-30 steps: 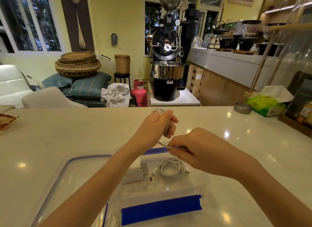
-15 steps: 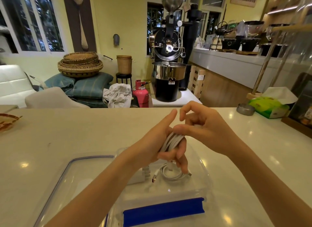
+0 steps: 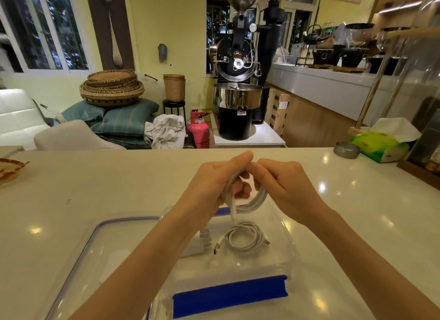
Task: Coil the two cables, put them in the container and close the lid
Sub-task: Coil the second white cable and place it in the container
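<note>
A white cable (image 3: 256, 200) is wound into a loop and held above the clear container (image 3: 289, 253). My left hand (image 3: 214, 183) grips the loop's left side and my right hand (image 3: 285, 186) grips its right side; the fingertips meet at the top. One plug end hangs down from the loop. Inside the container lies a second white coiled cable (image 3: 245, 240) with a white charger block (image 3: 202, 243) beside it. The container has blue clips (image 3: 229, 296). Its clear lid (image 3: 100, 255) with a blue seal rests on the counter at the left.
The pale counter (image 3: 95, 188) carries a green tissue box (image 3: 378, 145) and a small metal dish (image 3: 346, 150) at the far right, a wicker tray (image 3: 9, 169) at the far left. Behind the counter stand a coffee roaster, a red cylinder and baskets.
Both hands wound the cable from a pulled strand into a full loop. My right hand moved from low right up to the coil's top, and both hands now hold it.
</note>
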`<state>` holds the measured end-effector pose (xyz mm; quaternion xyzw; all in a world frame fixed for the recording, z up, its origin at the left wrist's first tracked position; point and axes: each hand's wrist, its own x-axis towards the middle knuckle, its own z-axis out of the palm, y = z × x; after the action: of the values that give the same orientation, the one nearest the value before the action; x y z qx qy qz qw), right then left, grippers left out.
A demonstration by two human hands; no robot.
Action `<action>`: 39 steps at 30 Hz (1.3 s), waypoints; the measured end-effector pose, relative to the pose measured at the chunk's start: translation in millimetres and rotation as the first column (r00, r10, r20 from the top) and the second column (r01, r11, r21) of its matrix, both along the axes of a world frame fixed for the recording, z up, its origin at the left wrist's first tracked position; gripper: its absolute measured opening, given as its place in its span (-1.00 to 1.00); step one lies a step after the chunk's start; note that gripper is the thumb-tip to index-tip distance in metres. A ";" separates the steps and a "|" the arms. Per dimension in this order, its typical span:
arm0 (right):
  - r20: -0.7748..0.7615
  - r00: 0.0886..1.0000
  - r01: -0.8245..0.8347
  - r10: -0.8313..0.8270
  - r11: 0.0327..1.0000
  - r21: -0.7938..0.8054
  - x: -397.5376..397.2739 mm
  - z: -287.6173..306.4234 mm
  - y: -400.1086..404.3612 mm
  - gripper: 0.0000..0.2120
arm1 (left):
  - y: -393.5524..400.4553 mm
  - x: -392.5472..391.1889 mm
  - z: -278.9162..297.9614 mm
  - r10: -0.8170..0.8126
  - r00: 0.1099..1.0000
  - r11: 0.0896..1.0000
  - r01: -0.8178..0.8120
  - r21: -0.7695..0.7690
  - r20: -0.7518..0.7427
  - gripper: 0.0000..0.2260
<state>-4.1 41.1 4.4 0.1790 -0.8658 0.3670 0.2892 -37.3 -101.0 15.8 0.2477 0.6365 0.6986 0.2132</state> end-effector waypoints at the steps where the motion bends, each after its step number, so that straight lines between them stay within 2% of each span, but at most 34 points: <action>1: -0.008 1.000 0.023 -0.023 0.999 -0.035 -1.2 -0.1 1.1 -0.68 | -1.1 0.4 1.9 0.016 0.998 0.999 -0.018 -0.037 -0.060 -0.68; 4: -0.014 0.997 0.067 -0.070 0.987 -0.146 -3.0 0.4 0.9 -0.63 | -3.0 2.7 -1.3 0.034 0.950 0.980 -0.093 -0.176 -0.311 -0.81; 5: -0.025 0.997 0.074 -0.079 0.985 -0.157 -2.9 0.6 -0.1 -0.66 | -2.9 4.3 -4.7 0.079 0.898 0.967 -0.175 -0.187 -0.432 -0.83; 7: -0.035 0.995 0.089 -0.095 0.985 -0.151 -2.4 1.2 -2.0 -0.66 | -2.2 6.9 -11.6 0.153 0.733 0.917 -0.356 -0.182 -0.662 -0.90; 8: -0.028 0.995 0.092 -0.097 0.983 -0.158 -2.1 1.5 -2.0 -0.66 | -2.1 7.3 -14.6 0.151 0.653 0.885 -0.424 -0.194 -0.742 -0.87; 10: -0.005 0.996 0.084 -0.086 0.979 -0.185 -1.8 1.8 -1.1 -0.66 | -4.7 4.9 -15.1 0.035 0.547 0.815 -0.500 -0.293 -0.836 -0.79; 11: 0.012 0.997 0.081 -0.080 0.978 -0.194 -1.5 1.9 -0.9 -0.65 | -7.7 3.3 -10.9 -0.055 0.542 0.782 -0.499 -0.373 -0.839 -0.78; 14: 0.114 0.993 0.064 -0.040 0.975 -0.215 -1.7 0.9 -1.9 -0.63 | -20.0 -2.6 3.2 -0.249 0.670 0.757 -0.316 -0.572 -0.699 -0.77; 17: 0.222 0.975 0.040 0.013 0.972 -0.231 -1.0 2.9 -4.1 -0.61 | -30.6 -8.9 11.1 -0.337 0.762 0.766 -0.118 -0.631 -0.552 -0.77; 19: 0.246 0.968 0.031 0.038 0.962 -0.270 -1.0 5.5 -4.1 -0.60 | -32.2 -10.6 9.6 -0.288 0.825 0.849 -0.014 -0.528 -0.487 -0.79; 22: 0.264 0.962 0.037 0.076 0.916 -0.400 -3.3 7.4 -2.9 -0.57 | -23.3 -7.0 -0.9 -0.047 0.932 0.985 -0.018 -0.174 -0.359 -0.77; 24: 0.280 0.955 0.051 0.094 0.881 -0.470 -5.5 6.6 -2.4 -0.55 | -13.4 -2.1 -8.4 0.079 0.976 0.996 -0.085 -0.018 -0.203 -0.74; 26: 0.281 0.956 0.064 0.079 0.882 -0.466 -6.6 3.6 -1.2 -0.55 | -6.3 1.6 -11.3 0.137 0.982 0.991 -0.135 0.022 -0.127 -0.73; 27: 0.271 0.961 0.066 0.059 0.900 -0.431 -6.7 1.8 -0.5 -0.56 | -4.9 2.5 -12.3 0.171 0.971 0.985 -0.171 0.012 -0.167 -0.74; 28: 0.256 0.966 0.065 0.039 0.920 -0.386 -6.9 0.0 0.2 -0.57 | -4.5 3.2 -13.4 0.216 0.933 0.972 -0.233 -0.026 -0.288 -0.75; 30: 0.229 0.973 0.060 0.011 0.953 -0.298 -7.2 -2.5 1.4 -0.59 | -4.9 5.1 -16.4 0.229 0.748 0.903 -0.402 -0.151 -0.623 -0.77; 31: 0.215 0.977 0.057 0.001 0.963 -0.262 -7.3 -3.7 2.0 -0.59 | -4.7 5.3 -18.9 0.187 0.661 0.859 -0.468 -0.205 -0.727 -0.77; 33: 0.171 0.985 0.052 -0.013 0.972 -0.229 -7.4 -6.2 1.9 -0.59 | -3.3 4.6 -22.3 0.134 0.598 0.808 -0.527 -0.262 -0.790 -0.79; 35: 0.121 0.992 0.057 -0.027 0.968 -0.246 -7.7 -8.0 -0.3 -0.61 | -2.6 4.1 -22.5 0.138 0.617 0.820 -0.511 -0.260 -0.775 -0.77; 37: 0.072 0.996 0.070 -0.051 0.957 -0.283 -8.1 -9.7 -4.7 -0.65 | -3.4 3.4 -19.5 0.163 0.756 0.891 -0.389 -0.235 -0.634 -0.76; 39: 0.005 0.996 0.087 -0.088 0.958 -0.272 -8.5 -12.5 -7.5 -0.68 | -4.4 3.8 -16.9 0.138 0.901 0.952 -0.235 -0.196 -0.412 -0.78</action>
<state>-12.7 33.6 -8.1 0.1004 -0.8133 0.4686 0.3300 -33.5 -105.5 -1.1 0.2926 0.7670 0.5695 0.0411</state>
